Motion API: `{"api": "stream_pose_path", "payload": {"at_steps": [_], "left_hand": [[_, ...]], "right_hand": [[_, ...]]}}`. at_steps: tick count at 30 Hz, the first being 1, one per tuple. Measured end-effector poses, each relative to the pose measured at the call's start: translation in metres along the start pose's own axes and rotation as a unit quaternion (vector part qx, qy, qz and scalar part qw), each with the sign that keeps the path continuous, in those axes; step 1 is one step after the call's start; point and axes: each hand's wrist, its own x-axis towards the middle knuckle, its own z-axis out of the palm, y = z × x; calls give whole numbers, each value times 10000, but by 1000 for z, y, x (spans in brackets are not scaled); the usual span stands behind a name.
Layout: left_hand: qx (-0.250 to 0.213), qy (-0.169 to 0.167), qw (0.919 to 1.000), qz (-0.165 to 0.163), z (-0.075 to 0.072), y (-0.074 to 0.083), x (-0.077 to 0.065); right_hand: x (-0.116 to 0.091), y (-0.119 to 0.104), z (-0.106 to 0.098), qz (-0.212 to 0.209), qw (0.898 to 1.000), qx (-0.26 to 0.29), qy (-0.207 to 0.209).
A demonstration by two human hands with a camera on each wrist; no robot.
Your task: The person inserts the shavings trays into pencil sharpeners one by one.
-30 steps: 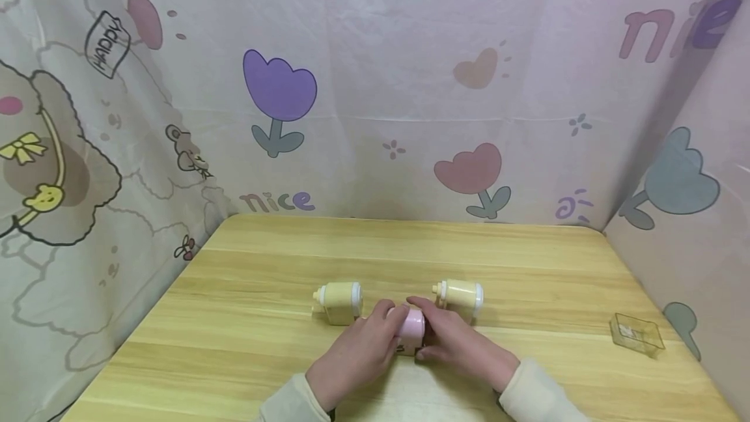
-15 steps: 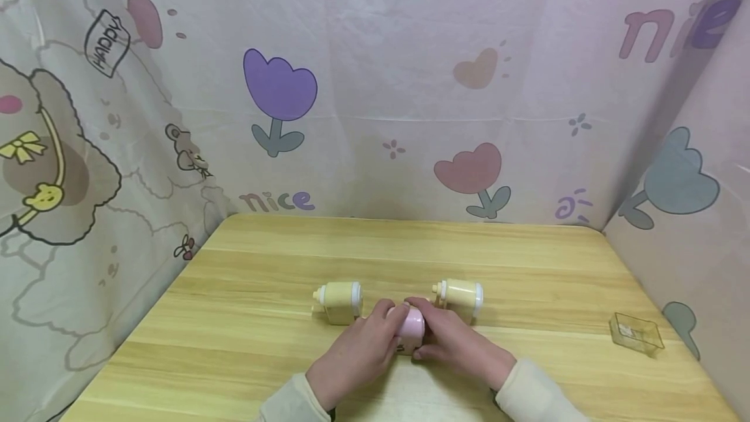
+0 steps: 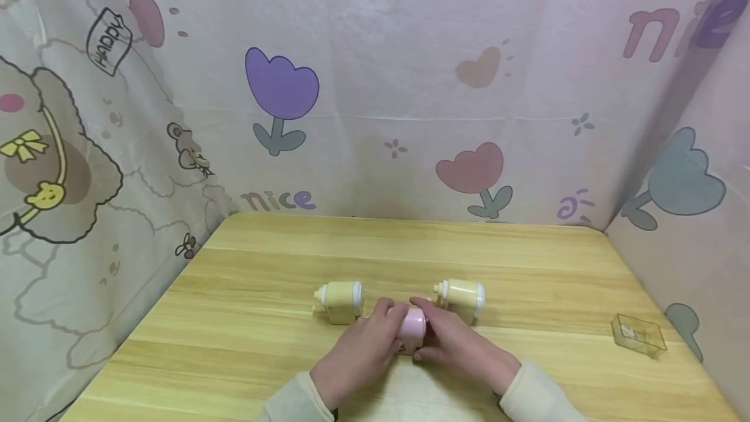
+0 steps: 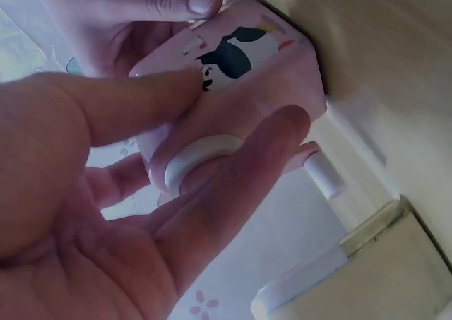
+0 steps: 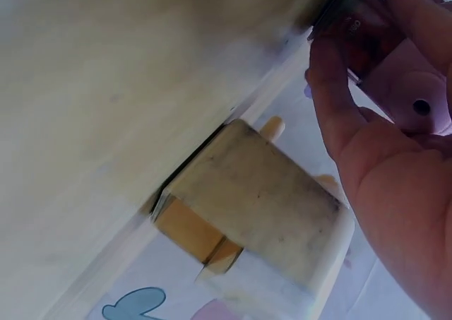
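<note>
A pink desktop pencil sharpener (image 3: 413, 325) stands at the front middle of the table, between my two hands. My left hand (image 3: 362, 349) grips it from the left, partly hiding it. In the left wrist view, its pink side (image 4: 289, 76) bears a cartoon animal print, and a white ring (image 4: 201, 154) shows behind my fingers. From the right, my right hand (image 3: 463, 344) holds the opposite end with thumb and fingers. A dark translucent drawer (image 5: 371, 34) and a small round hole appear there in the right wrist view.
Two pale yellow sharpeners stand just behind my hands, one left (image 3: 341, 303) and one right (image 3: 463, 294). An amber drawer part (image 5: 187, 228) shows in the right one. Far right on the wooden table (image 3: 281, 253) lies a clear amber box (image 3: 638, 336). Printed cloth walls surround the table.
The head view shifts very slightly. Both hands stay around the pink sharpener, with no clear movement of it.
</note>
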Motion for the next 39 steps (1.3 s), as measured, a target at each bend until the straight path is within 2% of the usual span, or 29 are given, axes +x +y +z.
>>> {"api": "stream_pose_path", "payload": {"at_steps": [4,9,14,18,22,26,29,32,34,37,39], "left_hand": [[-296,-15,9995,-84,1,-4,2],[-519,136,9985,-139,3,-12,8],[-634,348,9974,-21,4,-16,17],[-516,482,9975,-4,6,-20,24],[-449,366,9982,-150,9,-24,28],[-413,299,9983,-273,9,-26,27],[-196,400,9983,-378,6,-23,25],[67,626,9970,-453,2,-16,20],[139,813,9960,-347,-1,-8,16],[-137,831,9964,-45,-3,3,6],[-603,605,9963,72,-1,8,-1]], "right_hand": [[-11,2,-5,270,9996,51,-79],[-28,7,-20,196,9997,99,-91],[-45,11,-33,241,9996,102,-139],[-56,14,-43,221,9997,103,-67],[-68,21,-54,280,9995,89,148],[-78,31,-66,328,9986,-84,416],[-84,38,-77,514,9968,-210,571],[-91,45,-88,863,9928,-402,732],[-96,50,-95,1087,9880,-606,914],[-103,60,-106,1244,9770,-1095,1341],[-108,67,-114,1375,9672,-1402,1610]]}}
